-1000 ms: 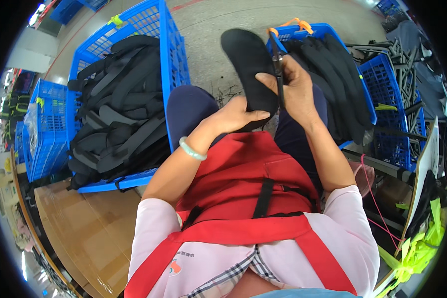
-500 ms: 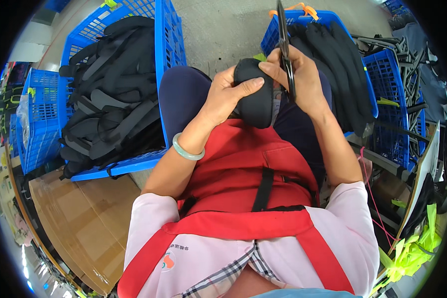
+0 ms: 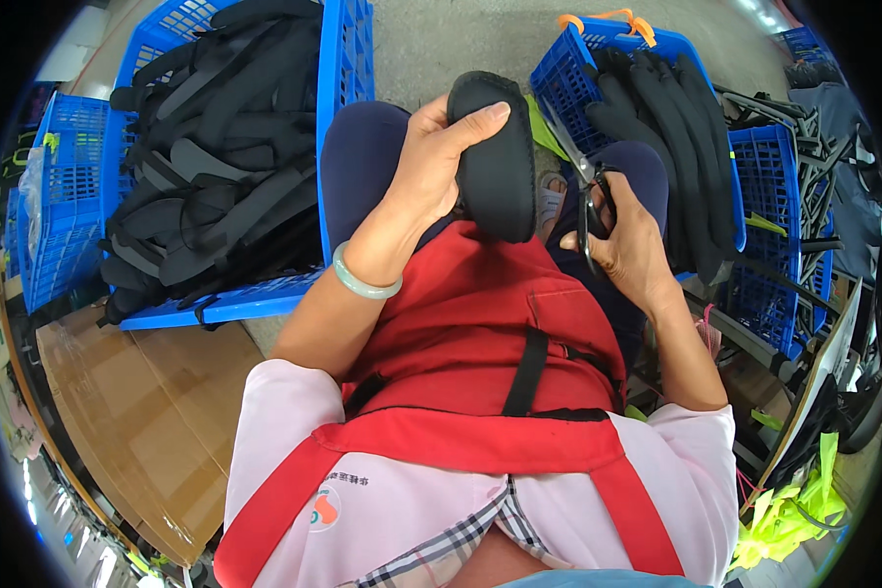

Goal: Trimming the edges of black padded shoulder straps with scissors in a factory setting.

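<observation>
My left hand [image 3: 443, 147] is closed round a black padded fabric piece [image 3: 497, 176] with a rounded top and a stitched edge, its thumb lying across the front. The piece stands above the red apron [image 3: 490, 323], between my knees. To its right, my right hand [image 3: 629, 235] grips a pair of scissors [image 3: 586, 181] by the black handles. The blades point up and to the left, apart from the fabric piece. A yellow-green strip [image 3: 547, 129] shows just behind the piece.
On the left, a blue crate [image 3: 346, 88] holds many black and grey padded strips. Another blue crate [image 3: 564, 78] at the right contains long black padded pieces. A brown cardboard box [image 3: 157, 421] lies at the lower left, and yellow-green strips [image 3: 794, 514] hang at the lower right.
My right hand has moved down and away from the fabric piece, and the scissors have turned in it so the blades stick out. The left hand has lifted the piece slightly.
</observation>
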`<state>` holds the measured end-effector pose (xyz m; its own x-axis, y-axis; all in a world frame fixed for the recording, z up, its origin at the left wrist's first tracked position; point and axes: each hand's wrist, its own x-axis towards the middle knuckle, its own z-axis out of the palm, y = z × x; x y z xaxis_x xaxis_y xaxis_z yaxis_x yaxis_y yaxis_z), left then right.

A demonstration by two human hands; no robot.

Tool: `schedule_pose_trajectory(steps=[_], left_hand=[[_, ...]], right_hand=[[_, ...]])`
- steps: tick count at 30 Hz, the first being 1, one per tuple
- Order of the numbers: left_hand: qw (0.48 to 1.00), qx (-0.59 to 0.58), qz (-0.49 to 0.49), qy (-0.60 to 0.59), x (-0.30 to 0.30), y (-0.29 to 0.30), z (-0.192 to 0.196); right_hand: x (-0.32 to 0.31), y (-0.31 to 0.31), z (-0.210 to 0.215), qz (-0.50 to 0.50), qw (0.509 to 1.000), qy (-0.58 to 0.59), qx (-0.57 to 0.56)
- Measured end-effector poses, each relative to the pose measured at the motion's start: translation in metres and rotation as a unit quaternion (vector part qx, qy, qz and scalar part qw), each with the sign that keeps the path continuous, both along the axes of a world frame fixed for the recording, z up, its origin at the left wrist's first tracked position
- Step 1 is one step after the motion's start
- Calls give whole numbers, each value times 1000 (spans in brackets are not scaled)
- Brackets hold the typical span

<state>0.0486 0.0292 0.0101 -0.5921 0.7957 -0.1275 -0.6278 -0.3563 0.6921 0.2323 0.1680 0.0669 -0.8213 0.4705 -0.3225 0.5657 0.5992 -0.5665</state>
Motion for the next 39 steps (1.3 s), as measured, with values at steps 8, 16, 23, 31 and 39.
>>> schedule_pose_trajectory(steps=[8,16,23,31,39], left_hand=[[1000,-4,5,7,9,3,0],[999,-15,-33,39,10,1,-2],[997,-15,-59,39,10,-1,-1],[995,-32,-80,40,10,1,-3],[992,-47,-101,50,10,0,-4]], right_hand=[[-10,-5,-8,27,995,48,88],[-8,1,-8,15,999,-4,50],[-7,8,5,18,999,-14,35],[2,15,10,19,999,18,43],[0,14,9,36,996,-14,86]])
